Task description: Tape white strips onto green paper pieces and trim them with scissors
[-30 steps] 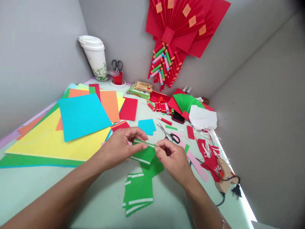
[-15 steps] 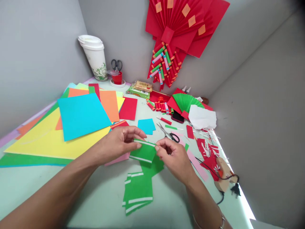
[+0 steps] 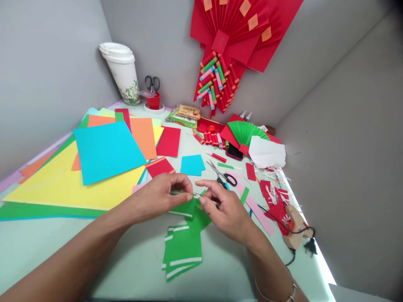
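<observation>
My left hand pinches a green paper piece that has white strips along its edges. Just to the right, my right hand is closed on a thin white strip at the paper's upper right corner. Fingers hide part of the strip, and I cannot tell how much is still stuck down. Under the hands lies another green paper. Closer to me is a small stack of green pieces with white strips at their edges.
Scissors lie beyond my right hand, near blue paper pieces. Large coloured sheets cover the left side. Rolled paper tubes, a green folded fan, and a corded tool lie farther right.
My right hand has drawn slightly right from the held paper with a thin white strip between its fingers. The green paper has tilted and sits more beneath my left hand.
</observation>
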A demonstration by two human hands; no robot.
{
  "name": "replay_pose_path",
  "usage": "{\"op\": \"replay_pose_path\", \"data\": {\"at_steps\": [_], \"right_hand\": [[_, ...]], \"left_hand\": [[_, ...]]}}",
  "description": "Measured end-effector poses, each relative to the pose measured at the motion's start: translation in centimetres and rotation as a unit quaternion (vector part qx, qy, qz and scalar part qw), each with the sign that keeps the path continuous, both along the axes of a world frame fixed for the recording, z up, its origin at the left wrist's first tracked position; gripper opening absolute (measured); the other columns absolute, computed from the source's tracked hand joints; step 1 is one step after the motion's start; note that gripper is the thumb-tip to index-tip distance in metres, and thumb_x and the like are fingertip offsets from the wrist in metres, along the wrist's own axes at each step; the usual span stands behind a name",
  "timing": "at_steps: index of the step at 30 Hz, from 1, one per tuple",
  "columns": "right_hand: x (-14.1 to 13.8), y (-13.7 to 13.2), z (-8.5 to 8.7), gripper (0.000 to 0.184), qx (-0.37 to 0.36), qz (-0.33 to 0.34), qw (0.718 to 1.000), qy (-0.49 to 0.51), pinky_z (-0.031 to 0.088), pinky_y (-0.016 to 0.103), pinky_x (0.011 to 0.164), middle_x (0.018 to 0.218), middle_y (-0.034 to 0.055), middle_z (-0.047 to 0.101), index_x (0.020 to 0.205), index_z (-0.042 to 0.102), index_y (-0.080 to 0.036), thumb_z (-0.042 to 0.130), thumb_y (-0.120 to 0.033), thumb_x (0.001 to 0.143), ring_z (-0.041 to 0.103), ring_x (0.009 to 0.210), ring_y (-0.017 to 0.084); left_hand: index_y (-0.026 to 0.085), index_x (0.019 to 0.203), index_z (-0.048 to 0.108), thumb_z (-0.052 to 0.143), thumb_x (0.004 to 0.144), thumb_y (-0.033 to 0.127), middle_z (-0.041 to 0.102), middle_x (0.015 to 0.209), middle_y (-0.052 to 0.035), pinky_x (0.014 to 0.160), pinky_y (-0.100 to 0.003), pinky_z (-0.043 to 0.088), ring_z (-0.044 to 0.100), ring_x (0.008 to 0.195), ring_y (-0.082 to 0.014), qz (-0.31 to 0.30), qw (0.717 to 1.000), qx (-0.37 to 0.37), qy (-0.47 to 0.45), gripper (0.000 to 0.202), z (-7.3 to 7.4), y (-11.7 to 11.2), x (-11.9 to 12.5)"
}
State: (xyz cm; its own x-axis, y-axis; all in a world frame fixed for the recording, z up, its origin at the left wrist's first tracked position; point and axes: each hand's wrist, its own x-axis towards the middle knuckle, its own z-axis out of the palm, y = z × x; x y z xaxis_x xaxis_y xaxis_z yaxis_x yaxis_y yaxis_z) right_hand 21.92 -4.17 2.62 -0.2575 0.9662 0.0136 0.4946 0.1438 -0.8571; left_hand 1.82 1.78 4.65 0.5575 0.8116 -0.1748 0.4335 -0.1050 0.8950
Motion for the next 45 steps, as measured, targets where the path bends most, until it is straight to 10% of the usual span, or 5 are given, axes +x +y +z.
{"op": "replay_pose_path", "data": {"at_steps": [12, 16, 23, 32, 45], "right_hand": [[-0.2, 0.2, 0.0, 0.032, 0.091, 0.003, 0.996, -0.003, 0.051, 0.032, 0.085, 0.119, 0.0064, 0.071, 0.125, 0.059, -0.023, 0.049, -0.018, 0.095, 0.067, 0.104, 0.019], [0.0, 0.3, 0.0, 0.032, 0.14, 0.017, 0.99, -0.001, 0.047, 0.035, 0.098, 0.124, 0.0053, 0.07, 0.126, 0.059, -0.025, 0.05, -0.019, 0.096, 0.064, 0.113, 0.019], [4.5, 3.1, -2.1, 0.035, 0.136, -0.209, 0.946, -0.209, 0.047, 0.042, 0.094, 0.112, 0.0148, 0.07, 0.126, 0.061, -0.015, 0.046, -0.028, 0.097, 0.064, 0.105, 0.027], [4.4, 3.9, -4.2, 0.038, 0.076, -0.164, 0.925, -0.334, 0.042, 0.04, 0.096, 0.114, 0.0178, 0.067, 0.126, 0.065, -0.013, 0.055, -0.016, 0.089, 0.059, 0.109, 0.031], [3.8, 3.6, -3.0, 0.048, 0.015, -0.228, 0.956, -0.183, 0.047, 0.043, 0.087, 0.107, 0.0141, 0.064, 0.134, 0.056, -0.013, 0.052, -0.025, 0.088, 0.062, 0.097, 0.028]], "left_hand": [[0.023, 0.072, 0.072, 0.067, 0.079, 0.04, 0.072, 0.111, -0.0058, 0.091, -0.036, 0.051, 0.062, 0.116, -0.0283, 0.012, 0.999, 0.019, -0.037, 0.019, -0.5, 0.1, 0.0], [0.022, 0.076, 0.07, 0.068, 0.078, 0.043, 0.076, 0.097, -0.0049, 0.088, -0.039, 0.053, 0.069, 0.097, -0.0269, 0.017, 0.998, -0.036, -0.044, 0.021, -0.5, 0.2, 0.0], [0.022, 0.073, 0.07, 0.073, 0.073, 0.048, 0.077, 0.101, -0.0051, 0.089, -0.037, 0.051, 0.068, 0.102, -0.0275, 0.112, 0.986, -0.077, -0.093, 0.026, -0.3, 0.6, -0.2], [0.021, 0.074, 0.071, 0.076, 0.071, 0.046, 0.076, 0.084, -0.0027, 0.075, -0.033, 0.05, 0.067, 0.085, -0.0237, 0.144, 0.976, -0.118, -0.111, 0.026, -0.7, 0.6, -0.2], [0.022, 0.077, 0.075, 0.079, 0.068, 0.05, 0.073, 0.082, -0.0028, 0.075, -0.033, 0.042, 0.062, 0.085, -0.024, 0.168, 0.969, -0.129, -0.128, 0.03, -1.6, 1.0, -0.7]]}}
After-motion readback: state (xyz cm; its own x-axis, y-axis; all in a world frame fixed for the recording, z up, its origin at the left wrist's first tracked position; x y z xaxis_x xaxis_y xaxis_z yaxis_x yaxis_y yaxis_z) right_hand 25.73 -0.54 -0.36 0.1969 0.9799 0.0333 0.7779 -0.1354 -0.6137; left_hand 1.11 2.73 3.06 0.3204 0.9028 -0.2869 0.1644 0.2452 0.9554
